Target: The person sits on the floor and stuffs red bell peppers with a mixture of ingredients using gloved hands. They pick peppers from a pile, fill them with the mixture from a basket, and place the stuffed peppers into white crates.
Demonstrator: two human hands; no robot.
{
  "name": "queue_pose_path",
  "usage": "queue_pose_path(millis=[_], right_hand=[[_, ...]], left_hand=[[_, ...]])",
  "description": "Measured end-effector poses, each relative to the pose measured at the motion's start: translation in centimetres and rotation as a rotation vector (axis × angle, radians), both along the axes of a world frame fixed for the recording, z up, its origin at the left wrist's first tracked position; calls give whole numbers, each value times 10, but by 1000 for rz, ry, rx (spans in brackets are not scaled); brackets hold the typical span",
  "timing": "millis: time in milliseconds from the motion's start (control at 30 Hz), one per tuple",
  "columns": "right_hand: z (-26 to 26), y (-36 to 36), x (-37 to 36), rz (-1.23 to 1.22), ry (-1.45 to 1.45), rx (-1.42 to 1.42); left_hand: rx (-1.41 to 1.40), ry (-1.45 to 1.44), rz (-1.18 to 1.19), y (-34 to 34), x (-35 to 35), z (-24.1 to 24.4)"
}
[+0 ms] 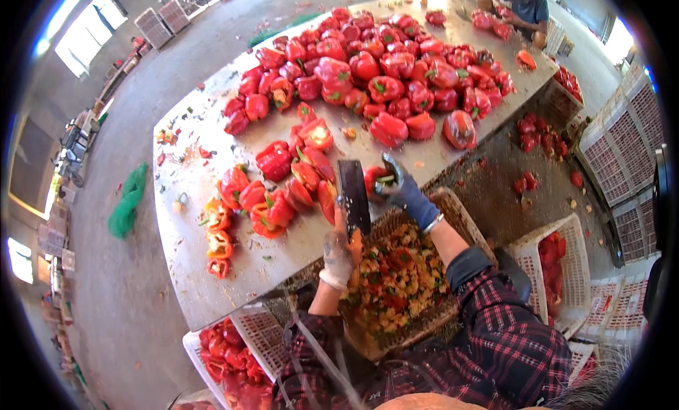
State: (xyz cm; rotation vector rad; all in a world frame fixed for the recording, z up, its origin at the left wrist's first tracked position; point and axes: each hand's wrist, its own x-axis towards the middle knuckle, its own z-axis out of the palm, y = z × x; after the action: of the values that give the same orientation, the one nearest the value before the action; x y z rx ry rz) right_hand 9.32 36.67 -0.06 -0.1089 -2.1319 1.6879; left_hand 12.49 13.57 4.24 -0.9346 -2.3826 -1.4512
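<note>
My left hand (339, 253), in a pale, stained glove, grips a cleaver (354, 195) by its handle; the dark, broad blade points away from me over the table's near edge. Just right of the blade, my right hand (407, 192), in a blue glove, holds a red bell pepper (374, 178) by its green stem end. Cut and whole red peppers (275, 211) lie left of the blade on the metal table (212, 298). Beyond them is a large heap of red bell peppers (366, 65). Below my hands, a crate (461, 214) holds pepper cores and seeds (403, 272).
Plastic crates of red peppers stand at lower left (254, 330) and lower right (575, 267). Loose peppers (541, 137) lie on the floor at right. Crates are stacked (626, 139) at far right. Another person (525, 9) handles peppers at the table's far corner. Green netting (127, 200) lies at left.
</note>
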Motion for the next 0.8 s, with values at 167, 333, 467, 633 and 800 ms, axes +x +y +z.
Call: queue_pose_path(millis=[167, 333, 467, 633, 800], right_hand=[[-11, -1, 18, 5, -40, -442], [0, -20, 27, 53, -48, -265], [-2, -35, 33, -84, 150, 75], [-4, -56, 27, -63, 166, -108], [-1, -84, 30, -102, -21, -25]], left_hand=[[-13, -1, 1, -3, -1, 0], [-76, -10, 34, 4, 8, 13], [-228, -94, 19, -4, 20, 27], [-373, -68, 77, -43, 39, 40], [-192, -9, 69, -73, 42, 22]])
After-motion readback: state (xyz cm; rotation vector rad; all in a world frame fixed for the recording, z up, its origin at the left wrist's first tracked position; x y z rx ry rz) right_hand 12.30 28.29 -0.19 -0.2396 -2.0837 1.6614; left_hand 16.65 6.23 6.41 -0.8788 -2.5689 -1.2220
